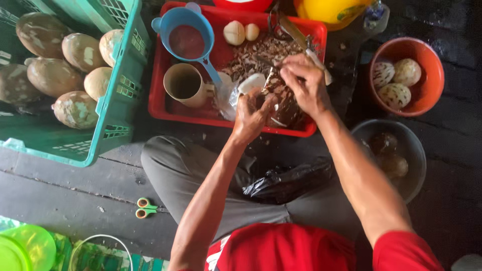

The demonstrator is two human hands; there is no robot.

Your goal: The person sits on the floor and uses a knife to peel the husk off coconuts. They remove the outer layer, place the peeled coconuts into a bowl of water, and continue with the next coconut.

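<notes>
Gripping a dark, husked fruit [279,103] from below, the left hand [251,116] steadies it over the red tray [161,100]. Just above, the right hand [305,83] is clenched round a knife [295,34], whose blade runs up and away from the fruit.

Underfoot runs a dark, damp-looking floor of grey wooden planks [75,188] with seams between the boards, lit by soft, even daylight and scattered with small bits of debris.
</notes>
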